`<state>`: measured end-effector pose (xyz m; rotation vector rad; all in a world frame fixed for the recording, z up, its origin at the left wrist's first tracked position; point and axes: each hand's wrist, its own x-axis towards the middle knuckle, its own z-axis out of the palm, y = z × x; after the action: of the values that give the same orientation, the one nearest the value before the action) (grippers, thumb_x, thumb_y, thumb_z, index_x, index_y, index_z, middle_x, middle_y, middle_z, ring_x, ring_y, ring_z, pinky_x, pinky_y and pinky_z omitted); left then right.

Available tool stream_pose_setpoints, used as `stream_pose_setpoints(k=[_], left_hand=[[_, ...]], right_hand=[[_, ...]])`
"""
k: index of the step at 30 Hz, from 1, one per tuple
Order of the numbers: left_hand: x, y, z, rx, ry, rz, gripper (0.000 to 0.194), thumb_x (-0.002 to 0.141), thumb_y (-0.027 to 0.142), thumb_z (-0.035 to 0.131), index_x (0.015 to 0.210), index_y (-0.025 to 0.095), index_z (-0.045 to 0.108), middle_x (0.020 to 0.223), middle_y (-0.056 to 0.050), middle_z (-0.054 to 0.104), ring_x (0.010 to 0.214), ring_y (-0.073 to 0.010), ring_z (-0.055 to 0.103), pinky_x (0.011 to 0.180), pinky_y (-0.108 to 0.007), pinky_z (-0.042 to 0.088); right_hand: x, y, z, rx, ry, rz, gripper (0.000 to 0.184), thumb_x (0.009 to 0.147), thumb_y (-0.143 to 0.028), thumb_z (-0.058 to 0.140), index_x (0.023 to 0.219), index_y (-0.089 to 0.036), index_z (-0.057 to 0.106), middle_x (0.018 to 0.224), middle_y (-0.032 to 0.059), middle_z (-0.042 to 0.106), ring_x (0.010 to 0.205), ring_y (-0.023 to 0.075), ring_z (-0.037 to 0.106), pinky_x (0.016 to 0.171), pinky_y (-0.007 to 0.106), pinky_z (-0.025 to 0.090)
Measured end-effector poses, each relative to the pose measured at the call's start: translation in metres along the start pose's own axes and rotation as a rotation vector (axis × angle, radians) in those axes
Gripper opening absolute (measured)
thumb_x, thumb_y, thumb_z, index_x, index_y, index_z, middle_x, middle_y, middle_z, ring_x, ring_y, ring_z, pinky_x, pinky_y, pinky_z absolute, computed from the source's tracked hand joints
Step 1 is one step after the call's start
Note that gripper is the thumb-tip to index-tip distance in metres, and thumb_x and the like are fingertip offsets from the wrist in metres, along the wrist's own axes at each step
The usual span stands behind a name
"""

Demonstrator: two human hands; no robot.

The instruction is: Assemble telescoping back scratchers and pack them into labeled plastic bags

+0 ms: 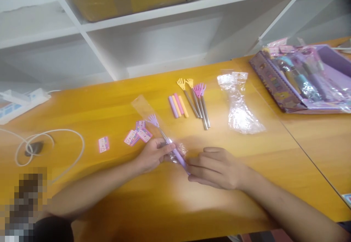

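Note:
A purple back scratcher (179,158) with a hand-shaped head lies slantwise between my hands, its head and metal rod inside a clear plastic bag (144,105). My left hand (157,153) pinches the bag and the scratcher around the top of the handle. At the handle's lower end, my right hand (215,167) closes its fingers on the scratcher. Small printed cards (137,134) lie beside the bag, and a single card (104,144) is farther left. Beyond my hands are pastel handle sleeves (177,106) and several scratcher rods (201,105) with yellow and pink hand heads.
A stack of clear bags (241,106) lies right of the rods. At the far right stands a purple display box (279,84) with bagged scratchers. A white cable (82,143) and a power strip (24,105) are at left. White shelving (164,44) borders the table's back.

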<state>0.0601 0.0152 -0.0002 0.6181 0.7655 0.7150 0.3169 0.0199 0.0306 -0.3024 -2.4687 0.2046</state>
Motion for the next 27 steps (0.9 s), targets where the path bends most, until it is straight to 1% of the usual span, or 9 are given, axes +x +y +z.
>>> stream_pose_setpoints(k=[6,9,14,19,21,23,25,26,27], left_hand=[[-0.001,-0.006,-0.002,0.098,-0.052,0.006,0.037,0.092,0.046,0.084,0.107,0.012,0.081,0.101,-0.015,0.083,0.085,-0.0199,0.080,0.077,-0.027,0.062],[-0.003,-0.011,-0.001,0.149,-0.059,-0.015,0.043,0.089,0.051,0.085,0.107,0.012,0.081,0.098,-0.014,0.083,0.083,-0.0208,0.079,0.076,-0.028,0.062],[-0.004,-0.012,0.000,0.293,-0.115,-0.013,0.045,0.092,0.056,0.080,0.102,0.012,0.081,0.095,-0.014,0.084,0.086,-0.0243,0.081,0.078,-0.030,0.061],[-0.004,-0.008,0.001,0.318,-0.144,-0.001,0.042,0.095,0.055,0.076,0.102,0.014,0.081,0.096,-0.012,0.084,0.087,-0.0219,0.079,0.081,-0.029,0.060],[-0.004,-0.009,0.000,0.320,-0.131,0.033,0.040,0.093,0.052,0.080,0.104,0.014,0.081,0.099,-0.012,0.084,0.090,-0.0215,0.079,0.084,-0.029,0.059],[-0.004,-0.009,-0.001,0.291,-0.117,0.047,0.039,0.091,0.050,0.083,0.104,0.013,0.080,0.102,-0.013,0.083,0.094,-0.0225,0.079,0.087,-0.030,0.060],[-0.004,-0.008,-0.001,0.210,-0.117,0.025,0.038,0.092,0.048,0.083,0.103,0.013,0.079,0.101,-0.014,0.083,0.092,-0.0229,0.079,0.086,-0.032,0.061],[-0.004,-0.008,-0.001,0.159,-0.120,0.010,0.037,0.092,0.048,0.083,0.103,0.013,0.079,0.100,-0.013,0.082,0.089,-0.0225,0.079,0.084,-0.033,0.061],[-0.004,-0.007,-0.001,0.112,-0.119,0.000,0.036,0.091,0.047,0.084,0.102,0.013,0.078,0.098,-0.013,0.082,0.085,-0.0216,0.079,0.081,-0.032,0.062]], right_hand=[[-0.007,-0.001,0.008,-0.005,-0.015,0.063,0.025,0.104,-0.016,0.067,0.128,-0.012,0.066,0.103,0.0050,0.077,0.073,0.0133,0.063,0.062,0.032,0.044],[-0.011,-0.001,0.015,-0.006,0.001,0.141,0.030,0.105,-0.020,0.068,0.134,-0.014,0.063,0.099,0.0036,0.076,0.074,0.0137,0.063,0.063,0.032,0.045],[-0.008,-0.006,0.021,-0.032,0.084,0.234,0.030,0.101,-0.026,0.076,0.127,-0.016,0.064,0.087,0.0012,0.071,0.069,0.0130,0.061,0.064,0.029,0.048],[-0.004,-0.010,0.024,0.038,0.149,0.376,0.031,0.100,-0.033,0.078,0.123,-0.018,0.063,0.095,0.0034,0.072,0.080,0.0142,0.067,0.070,0.027,0.054],[-0.005,-0.007,0.022,0.066,0.126,0.386,0.033,0.103,-0.039,0.073,0.127,-0.018,0.063,0.098,0.0050,0.071,0.084,0.0156,0.068,0.072,0.028,0.055],[-0.008,-0.002,0.019,0.118,0.077,0.372,0.043,0.107,-0.052,0.060,0.132,-0.017,0.062,0.102,0.0082,0.069,0.090,0.0182,0.068,0.075,0.031,0.058],[-0.013,0.004,0.015,0.174,0.025,0.338,0.061,0.106,-0.068,0.051,0.136,-0.016,0.061,0.107,0.0112,0.067,0.095,0.0210,0.067,0.078,0.034,0.059],[-0.015,0.006,0.013,0.183,0.003,0.312,0.068,0.103,-0.074,0.050,0.137,-0.016,0.061,0.109,0.0119,0.066,0.096,0.0219,0.067,0.079,0.035,0.060],[-0.017,0.008,0.012,0.168,-0.012,0.284,0.069,0.102,-0.075,0.054,0.136,-0.016,0.062,0.110,0.0120,0.065,0.096,0.0222,0.066,0.079,0.036,0.060]])
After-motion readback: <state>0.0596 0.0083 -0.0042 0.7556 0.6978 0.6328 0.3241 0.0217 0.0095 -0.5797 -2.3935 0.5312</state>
